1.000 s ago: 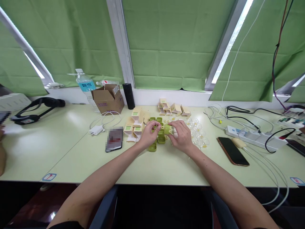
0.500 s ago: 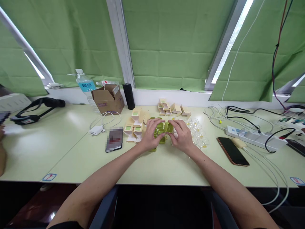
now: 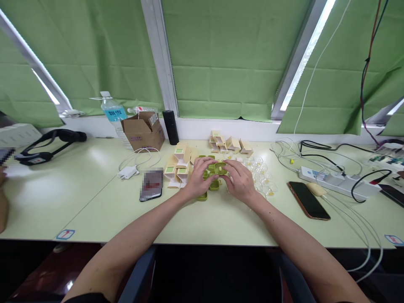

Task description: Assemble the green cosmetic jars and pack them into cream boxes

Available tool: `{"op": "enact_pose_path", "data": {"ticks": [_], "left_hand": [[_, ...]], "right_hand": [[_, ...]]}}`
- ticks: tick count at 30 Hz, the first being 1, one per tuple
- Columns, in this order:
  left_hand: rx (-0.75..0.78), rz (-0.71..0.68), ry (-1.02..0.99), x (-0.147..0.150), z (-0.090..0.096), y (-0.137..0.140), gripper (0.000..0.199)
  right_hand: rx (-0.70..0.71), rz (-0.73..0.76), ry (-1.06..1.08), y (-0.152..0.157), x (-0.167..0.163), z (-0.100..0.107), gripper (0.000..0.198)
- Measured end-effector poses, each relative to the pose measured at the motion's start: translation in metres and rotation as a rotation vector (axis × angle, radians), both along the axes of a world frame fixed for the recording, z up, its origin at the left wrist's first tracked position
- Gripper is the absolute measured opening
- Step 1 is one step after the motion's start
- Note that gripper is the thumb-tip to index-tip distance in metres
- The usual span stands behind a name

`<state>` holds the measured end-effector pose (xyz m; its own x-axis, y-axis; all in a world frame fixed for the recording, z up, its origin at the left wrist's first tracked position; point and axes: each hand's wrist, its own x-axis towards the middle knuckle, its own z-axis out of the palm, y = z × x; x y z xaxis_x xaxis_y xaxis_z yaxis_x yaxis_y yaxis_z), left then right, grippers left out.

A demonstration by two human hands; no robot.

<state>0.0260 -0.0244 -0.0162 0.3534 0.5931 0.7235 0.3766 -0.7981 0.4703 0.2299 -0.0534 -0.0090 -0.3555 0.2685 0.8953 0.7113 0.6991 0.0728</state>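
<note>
A broad, pale tabletop [image 3: 217, 227] spread before me. My left hand [image 3: 202, 179] and right hand [image 3: 239, 179] faced each other, half curled, between cream-coloured angular boxes [image 3: 181, 156] and clear plastic pieces [image 3: 261, 179]. Near olive-green square cups [image 3: 214, 185], my fingertips pinched one shallow green cup [image 3: 220, 168], opening towards me.

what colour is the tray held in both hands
The tray is olive green, seen best in the head view.
</note>
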Motion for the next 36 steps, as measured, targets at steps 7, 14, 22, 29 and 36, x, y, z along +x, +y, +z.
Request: {"op": "enact_pose_path", "data": {"ticks": [7, 14, 22, 29, 36], "left_hand": [[0.002, -0.008, -0.003, 0.0009, 0.001, -0.0029, 0.04], [0.044, -0.017, -0.024, 0.0005, -0.0008, -0.0016, 0.038], [0.044, -0.011, -0.051, 0.0011, 0.0003, -0.0048, 0.036], [0.037, 0.0, -0.085, 0.0023, -0.0019, -0.0045, 0.037], [0.05, -0.024, -0.082, 0.0015, -0.001, -0.0044, 0.037]], "right_hand": [[0.011, -0.042, -0.024, -0.0024, -0.0008, 0.0025, 0.014], [0.036, -0.028, -0.017, -0.0014, -0.0006, 0.0015, 0.014], [0.013, -0.01, -0.007, -0.0021, -0.0019, 0.0001, 0.017], [-0.014, -0.002, -0.022, -0.0018, -0.0021, 0.0003, 0.021], [0.018, 0.013, 0.006, -0.0015, -0.0013, -0.0004, 0.014]]}}
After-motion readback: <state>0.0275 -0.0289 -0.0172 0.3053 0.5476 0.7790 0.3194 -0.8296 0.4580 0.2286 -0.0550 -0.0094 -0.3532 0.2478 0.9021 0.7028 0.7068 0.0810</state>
